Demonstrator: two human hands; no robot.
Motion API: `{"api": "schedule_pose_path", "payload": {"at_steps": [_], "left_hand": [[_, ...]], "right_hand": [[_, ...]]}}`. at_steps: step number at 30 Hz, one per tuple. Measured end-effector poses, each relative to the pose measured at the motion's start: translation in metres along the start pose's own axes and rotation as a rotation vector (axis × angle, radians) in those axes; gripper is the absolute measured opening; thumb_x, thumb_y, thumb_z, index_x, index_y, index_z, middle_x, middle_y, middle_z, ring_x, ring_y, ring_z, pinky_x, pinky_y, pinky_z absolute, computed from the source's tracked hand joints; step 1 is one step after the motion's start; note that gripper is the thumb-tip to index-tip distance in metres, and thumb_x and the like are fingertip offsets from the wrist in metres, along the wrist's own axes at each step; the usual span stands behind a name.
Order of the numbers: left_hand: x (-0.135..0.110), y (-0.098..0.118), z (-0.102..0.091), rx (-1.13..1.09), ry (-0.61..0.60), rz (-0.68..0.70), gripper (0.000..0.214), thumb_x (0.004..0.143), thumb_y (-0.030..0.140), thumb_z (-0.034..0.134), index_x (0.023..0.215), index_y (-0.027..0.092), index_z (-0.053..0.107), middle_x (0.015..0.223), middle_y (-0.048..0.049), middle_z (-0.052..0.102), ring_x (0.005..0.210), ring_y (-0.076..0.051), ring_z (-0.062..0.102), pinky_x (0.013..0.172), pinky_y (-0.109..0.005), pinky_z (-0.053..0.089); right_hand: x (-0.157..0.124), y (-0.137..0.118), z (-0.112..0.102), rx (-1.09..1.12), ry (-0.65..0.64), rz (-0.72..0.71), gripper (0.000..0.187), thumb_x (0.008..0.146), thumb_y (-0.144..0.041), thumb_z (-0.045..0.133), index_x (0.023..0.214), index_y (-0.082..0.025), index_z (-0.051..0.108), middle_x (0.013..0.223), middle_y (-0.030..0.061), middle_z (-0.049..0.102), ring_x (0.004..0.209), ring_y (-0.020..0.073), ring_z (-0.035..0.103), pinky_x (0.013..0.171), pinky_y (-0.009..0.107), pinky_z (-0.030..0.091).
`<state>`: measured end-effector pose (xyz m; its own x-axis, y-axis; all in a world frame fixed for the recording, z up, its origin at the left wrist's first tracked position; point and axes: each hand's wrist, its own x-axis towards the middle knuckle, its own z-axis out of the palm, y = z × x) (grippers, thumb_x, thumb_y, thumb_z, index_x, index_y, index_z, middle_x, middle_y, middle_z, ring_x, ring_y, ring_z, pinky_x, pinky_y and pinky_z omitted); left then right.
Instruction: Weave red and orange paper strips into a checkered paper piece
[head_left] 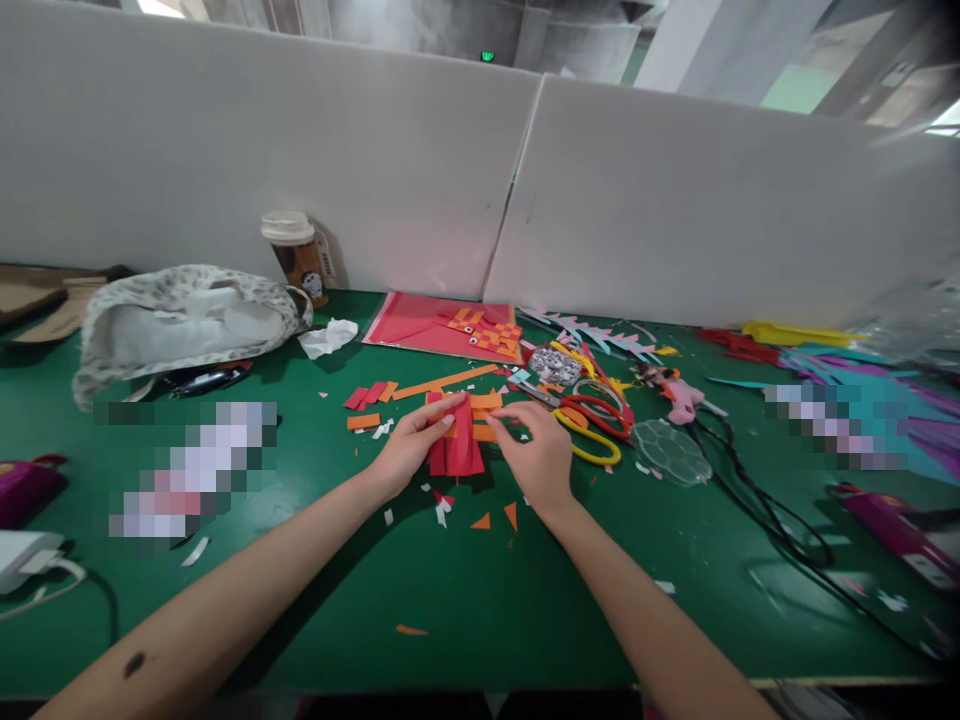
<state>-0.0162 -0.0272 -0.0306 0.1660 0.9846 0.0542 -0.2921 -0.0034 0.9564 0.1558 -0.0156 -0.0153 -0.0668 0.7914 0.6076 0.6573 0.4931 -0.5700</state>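
Note:
In the middle of the green table lies a red paper piece cut into strips (459, 452), with orange paper strips (487, 402) crossing it. My left hand (421, 438) grips its left edge, thumb on top and fingers against the paper. From the other side, the thumb and forefinger of my right hand (536, 452) pinch the end of an orange strip. Short red and orange strips (366, 396) and a long orange strip (446, 381) lie just beyond my left hand. Scissors with red and yellow handles (600, 430) rest beyond my right hand.
A plastic sleeve with red paper (409, 325) bears woven orange-red pieces (495, 335). A pink glue gun (681, 398) and its black cable (757, 505) lie to the right. At the back left stand a paper cup (296, 255) and a patterned bag (187, 320). Paper scraps litter the table.

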Motion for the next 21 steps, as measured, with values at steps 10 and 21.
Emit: {"api": "schedule_pose_path", "payload": {"at_steps": [10, 21], "left_hand": [[-0.0017, 0.0033, 0.0033, -0.060, -0.012, -0.041, 0.037, 0.079, 0.024, 0.057, 0.116, 0.024, 0.058, 0.135, -0.0048, 0.046, 0.124, -0.025, 0.041, 0.101, -0.040, 0.036], [-0.0007, 0.0011, 0.0015, -0.062, -0.018, -0.015, 0.037, 0.079, 0.024, 0.058, 0.115, 0.022, 0.059, 0.134, -0.0058, 0.048, 0.123, -0.025, 0.042, 0.103, -0.039, 0.033]], "right_hand": [[-0.0003, 0.0036, 0.0007, -0.114, -0.144, -0.271, 0.021, 0.086, -0.025, 0.048, 0.092, -0.024, 0.068, 0.085, 0.0061, 0.062, 0.082, 0.0211, 0.054, 0.076, 0.036, 0.044], [-0.0006, -0.0007, 0.0026, 0.077, -0.217, -0.226, 0.026, 0.082, -0.021, 0.048, 0.101, -0.022, 0.066, 0.096, 0.0075, 0.061, 0.091, 0.0209, 0.057, 0.081, 0.036, 0.047]]}}
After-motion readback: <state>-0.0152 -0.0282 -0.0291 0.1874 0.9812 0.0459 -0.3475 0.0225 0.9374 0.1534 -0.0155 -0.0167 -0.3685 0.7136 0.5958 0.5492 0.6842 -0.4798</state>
